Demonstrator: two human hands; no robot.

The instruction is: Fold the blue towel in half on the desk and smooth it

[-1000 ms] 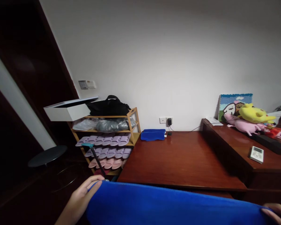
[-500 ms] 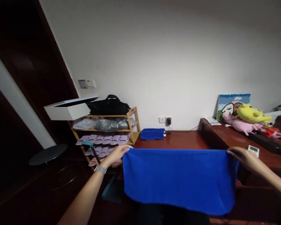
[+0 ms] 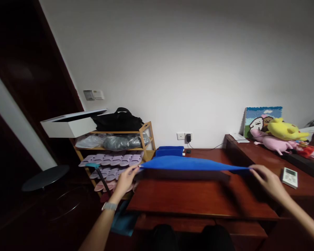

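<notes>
A blue towel point(image 3: 188, 164) is stretched wide in the air over the reddish-brown desk point(image 3: 199, 198), its far part billowing away from me. My left hand point(image 3: 127, 177) pinches its left corner, fingers closed. At the opposite corner my right hand point(image 3: 264, 176) grips the cloth, also closed. The towel's near edge runs taut between both hands and casts a shadow on the desk. Behind it, against the wall, lie folded blue towels point(image 3: 169, 152), partly hidden by the lifted cloth.
Left of the desk stands a wooden shoe rack point(image 3: 146, 139) with lilac slippers point(image 3: 116, 158) and a black bag point(image 3: 119, 120). A round stool point(image 3: 45, 177) is farther left. On the right, a raised surface holds plush toys point(image 3: 285, 130) and a white remote point(image 3: 290, 177).
The towel, hanging down in front of me before, has swung up and away over the desk, uncovering the desktop. Both hands keep hold of its corners.
</notes>
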